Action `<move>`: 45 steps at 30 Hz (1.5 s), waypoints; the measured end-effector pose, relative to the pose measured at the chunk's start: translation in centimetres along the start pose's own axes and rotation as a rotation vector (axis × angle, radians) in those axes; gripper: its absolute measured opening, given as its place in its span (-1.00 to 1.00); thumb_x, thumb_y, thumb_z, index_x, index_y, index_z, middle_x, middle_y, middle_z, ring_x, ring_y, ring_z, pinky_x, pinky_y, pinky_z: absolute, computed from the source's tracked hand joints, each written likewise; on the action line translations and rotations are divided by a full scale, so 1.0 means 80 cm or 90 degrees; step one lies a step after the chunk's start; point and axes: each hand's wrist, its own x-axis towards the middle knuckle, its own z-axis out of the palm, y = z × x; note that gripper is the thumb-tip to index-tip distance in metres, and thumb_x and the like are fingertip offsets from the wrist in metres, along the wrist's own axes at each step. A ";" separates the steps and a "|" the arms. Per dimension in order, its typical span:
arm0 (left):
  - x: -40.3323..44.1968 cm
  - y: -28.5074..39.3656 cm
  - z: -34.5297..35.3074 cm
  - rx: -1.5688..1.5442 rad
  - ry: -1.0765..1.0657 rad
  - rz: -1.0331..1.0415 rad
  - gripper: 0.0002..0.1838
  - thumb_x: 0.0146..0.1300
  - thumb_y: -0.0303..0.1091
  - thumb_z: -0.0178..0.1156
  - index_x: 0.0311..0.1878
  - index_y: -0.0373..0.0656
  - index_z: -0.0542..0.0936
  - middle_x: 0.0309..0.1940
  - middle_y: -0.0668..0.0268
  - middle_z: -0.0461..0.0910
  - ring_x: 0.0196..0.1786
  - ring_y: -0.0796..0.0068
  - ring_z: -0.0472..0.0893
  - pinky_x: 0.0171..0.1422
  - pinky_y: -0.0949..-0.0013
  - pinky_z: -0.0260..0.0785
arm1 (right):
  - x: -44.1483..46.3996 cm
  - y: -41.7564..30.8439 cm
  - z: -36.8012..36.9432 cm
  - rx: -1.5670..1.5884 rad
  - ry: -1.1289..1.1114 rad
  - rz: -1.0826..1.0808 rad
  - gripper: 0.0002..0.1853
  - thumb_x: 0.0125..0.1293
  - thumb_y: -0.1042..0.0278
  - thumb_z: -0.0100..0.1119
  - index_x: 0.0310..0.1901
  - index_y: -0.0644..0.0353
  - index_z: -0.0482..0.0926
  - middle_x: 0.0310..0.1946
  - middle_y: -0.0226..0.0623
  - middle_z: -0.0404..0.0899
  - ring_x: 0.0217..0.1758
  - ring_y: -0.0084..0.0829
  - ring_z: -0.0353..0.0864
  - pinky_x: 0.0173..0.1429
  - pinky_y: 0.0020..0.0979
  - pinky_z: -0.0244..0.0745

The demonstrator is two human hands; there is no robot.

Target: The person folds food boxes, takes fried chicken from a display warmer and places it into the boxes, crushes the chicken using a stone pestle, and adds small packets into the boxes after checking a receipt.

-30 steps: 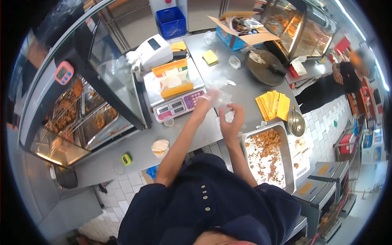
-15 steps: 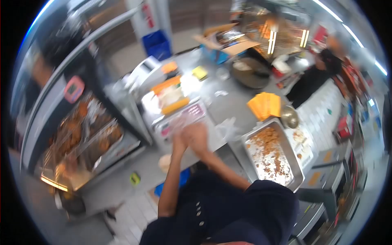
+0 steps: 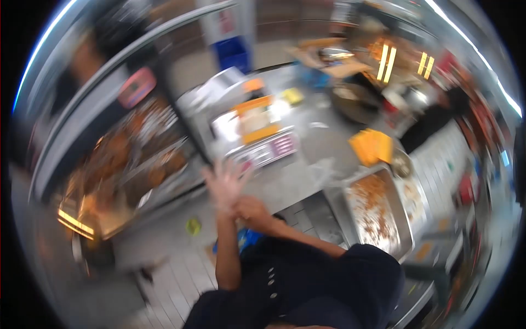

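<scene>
My left hand (image 3: 224, 183) is raised over the front edge of the metal counter, its fingers spread. A thin, clear glove seems to cover it, though motion smears the outline. My right hand (image 3: 255, 214) is closed at the left wrist, pinching the glove's cuff. Just beyond the hands sits a scale (image 3: 271, 148) with a pink and white panel. An orange-edged package with pale contents (image 3: 256, 122) lies behind that panel.
A deep metal pan (image 3: 408, 233) with brown crumbs stands at the right, yellow-orange envelopes (image 3: 372, 147) behind it. A dark round pan (image 3: 353, 101) is farther back. At the left, a glass-fronted warmer (image 3: 181, 126) holds browned food. A co-worker's dark sleeve (image 3: 435, 123) shows at right.
My hands were together over the scale; now they are nearer the counter's front edge. The left has spread its fingers, and the right has moved to its wrist. The view has shifted.
</scene>
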 end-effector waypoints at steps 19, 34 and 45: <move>-0.041 0.382 -0.168 0.756 0.338 0.685 -0.52 0.44 -0.19 0.26 0.31 -0.25 0.51 0.21 0.17 0.60 0.24 0.43 0.54 0.31 0.41 0.38 | -0.024 0.024 -0.023 0.105 -0.293 0.330 -0.90 0.37 0.41 0.26 -0.16 0.23 0.65 -0.18 -0.23 0.66 -0.11 -0.27 0.63 -0.03 -0.32 0.49; 0.007 0.362 -0.013 1.620 0.403 0.820 -0.40 0.40 0.10 0.08 0.26 -0.21 0.58 0.21 0.01 0.59 0.33 0.02 0.48 0.49 0.09 0.22 | -0.087 0.055 -0.059 0.037 -0.195 0.456 -0.82 0.40 0.30 0.29 -0.20 0.27 0.64 -0.26 -0.19 0.66 -0.21 -0.26 0.65 -0.13 -0.30 0.51; 0.010 0.356 -0.015 1.602 0.419 0.711 -0.35 0.40 0.19 0.04 0.39 -0.02 0.51 0.31 -0.02 0.52 0.49 0.05 0.31 0.60 0.10 0.02 | -0.104 0.067 -0.032 0.076 -0.291 0.493 -0.77 0.42 0.24 0.26 -0.16 0.28 0.67 -0.27 -0.15 0.68 -0.22 -0.25 0.65 -0.14 -0.27 0.53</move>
